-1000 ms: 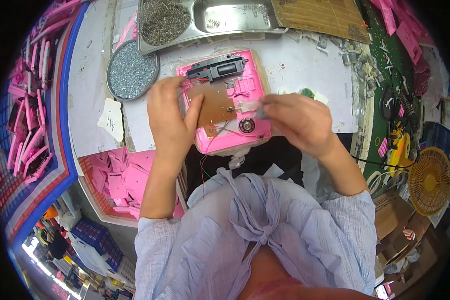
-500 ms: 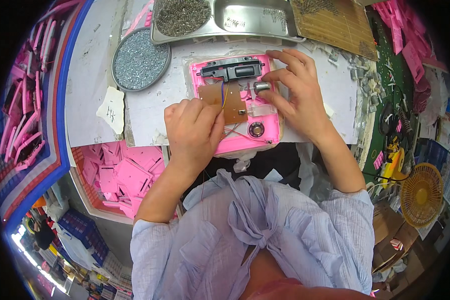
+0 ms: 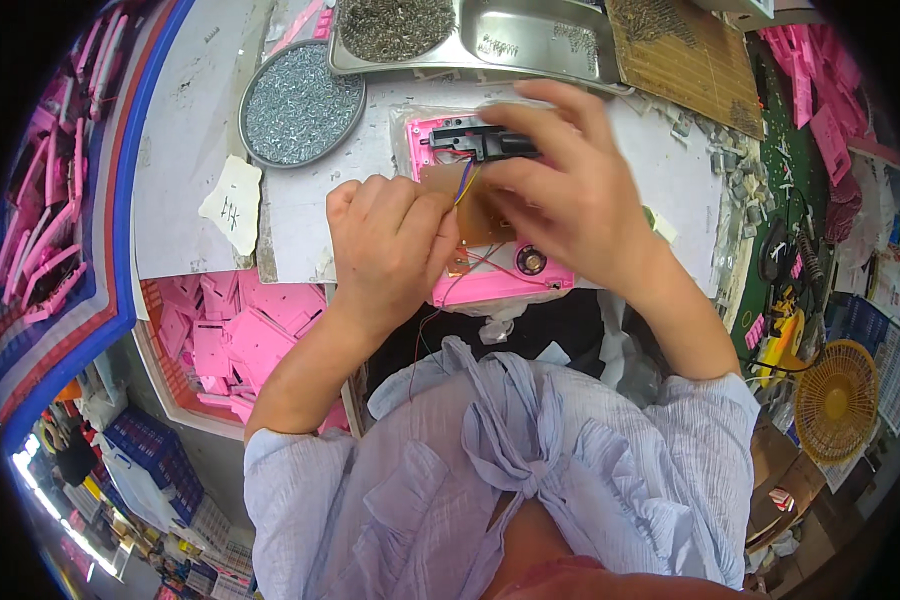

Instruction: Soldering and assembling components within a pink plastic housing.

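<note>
A pink plastic housing (image 3: 505, 290) lies on the table in front of me, on clear plastic wrapping. In it sit a black plastic mechanism (image 3: 457, 138), a brown circuit board (image 3: 485, 230) and a small round speaker (image 3: 531, 260). My left hand (image 3: 390, 235) is closed at the board's left edge. Blue and yellow wires (image 3: 466, 180) run to its fingertips, and what it pinches is hidden. Over the housing's right half hangs my right hand (image 3: 570, 190), smeared by motion. It covers the right part of the board.
A round dish of small screws (image 3: 303, 105) stands at the left. Behind the housing are a metal tray (image 3: 535, 50) with small metal parts and a cardboard sheet (image 3: 685, 60). Pink parts fill a crate (image 3: 235, 340) below left. A yellow fan (image 3: 836, 400) stands at right.
My right hand has lifted from the silver cylinder at the housing's right side and moved left over the board. My left hand stays closed by the board. The whole view has shifted slightly.
</note>
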`<move>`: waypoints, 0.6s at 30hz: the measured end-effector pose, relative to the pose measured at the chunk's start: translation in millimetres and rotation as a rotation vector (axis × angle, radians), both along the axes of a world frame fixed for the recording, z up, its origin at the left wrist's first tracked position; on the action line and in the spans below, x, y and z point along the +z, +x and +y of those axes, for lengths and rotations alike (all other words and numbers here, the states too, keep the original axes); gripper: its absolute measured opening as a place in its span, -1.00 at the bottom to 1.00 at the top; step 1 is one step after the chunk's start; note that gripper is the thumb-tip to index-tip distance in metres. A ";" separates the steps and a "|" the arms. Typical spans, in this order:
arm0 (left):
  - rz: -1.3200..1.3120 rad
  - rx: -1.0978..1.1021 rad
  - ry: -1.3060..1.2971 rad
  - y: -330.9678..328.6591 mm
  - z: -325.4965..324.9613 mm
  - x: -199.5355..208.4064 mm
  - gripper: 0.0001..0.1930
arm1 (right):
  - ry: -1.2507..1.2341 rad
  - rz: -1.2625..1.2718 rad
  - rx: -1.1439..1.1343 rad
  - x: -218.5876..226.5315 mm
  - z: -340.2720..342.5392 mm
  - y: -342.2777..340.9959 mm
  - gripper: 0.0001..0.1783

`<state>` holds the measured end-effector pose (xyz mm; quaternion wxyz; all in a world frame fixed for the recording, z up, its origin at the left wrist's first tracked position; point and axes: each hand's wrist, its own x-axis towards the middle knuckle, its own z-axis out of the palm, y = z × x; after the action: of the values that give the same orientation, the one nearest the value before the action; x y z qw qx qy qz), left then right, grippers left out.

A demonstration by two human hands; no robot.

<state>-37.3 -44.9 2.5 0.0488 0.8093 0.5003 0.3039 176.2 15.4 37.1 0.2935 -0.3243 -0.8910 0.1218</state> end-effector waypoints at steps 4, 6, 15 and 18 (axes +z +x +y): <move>0.037 -0.033 0.079 -5.0 4.2 -2.6 -0.82 | -0.115 -0.107 0.137 -3.3 25.3 -18.7 -0.85; 0.080 -0.071 0.122 -9.9 7.0 -4.0 -0.83 | -0.080 -0.174 0.257 -5.0 39.1 -24.7 -0.87; 0.147 -0.242 0.295 -28.6 23.0 0.4 -0.70 | -0.217 -0.534 0.479 14.0 67.4 -46.8 -0.85; 0.114 -0.193 0.286 -28.3 17.3 -2.3 -0.77 | -0.251 -0.370 0.474 7.5 66.1 -40.1 -0.87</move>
<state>-65.6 -27.6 0.2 -0.0663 0.8683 0.3737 0.3195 136.1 81.4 44.6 0.0478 -0.1582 -0.9580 0.2344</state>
